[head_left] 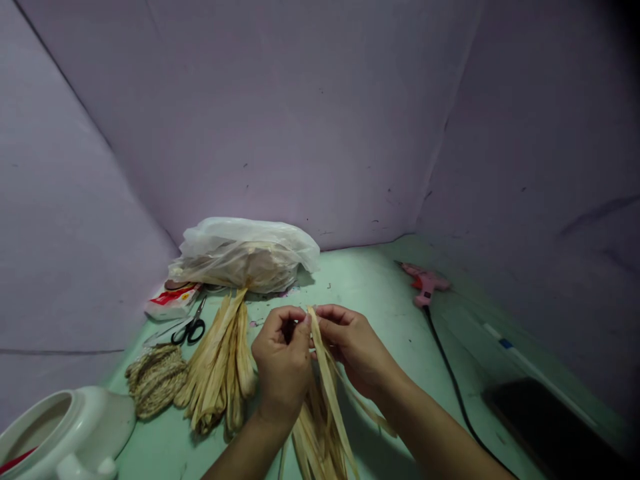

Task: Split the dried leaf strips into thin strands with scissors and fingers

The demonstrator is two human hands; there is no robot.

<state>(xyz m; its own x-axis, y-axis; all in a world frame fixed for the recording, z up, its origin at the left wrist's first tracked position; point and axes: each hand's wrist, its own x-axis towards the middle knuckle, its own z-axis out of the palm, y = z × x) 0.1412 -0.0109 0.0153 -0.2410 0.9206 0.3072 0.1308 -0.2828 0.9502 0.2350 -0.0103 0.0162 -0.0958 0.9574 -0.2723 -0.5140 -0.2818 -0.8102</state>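
Pale, dried flat fibre strips [327, 387] hang down between my hands toward the table's front edge. My left hand [285, 353] pinches the upper end of the strips with thumb and bent fingers. Close against it, my right hand [353, 343] grips the same end from the other side. The fingertips of both hands nearly meet, and the exact hold between them is partly hidden. Left of my left hand lies a second bundle of dried strips [223, 367], gathered at its far end and fanned toward me.
Left are a coil of braided cord [157, 380], black-handled scissors [190, 329], a red-and-white packet [173, 301] and a white ceramic pot [95, 427]. A plastic bag [245, 257] lies at the back. Right are a pink glue gun [427, 280] with its cable and a dark flat object [545, 427].
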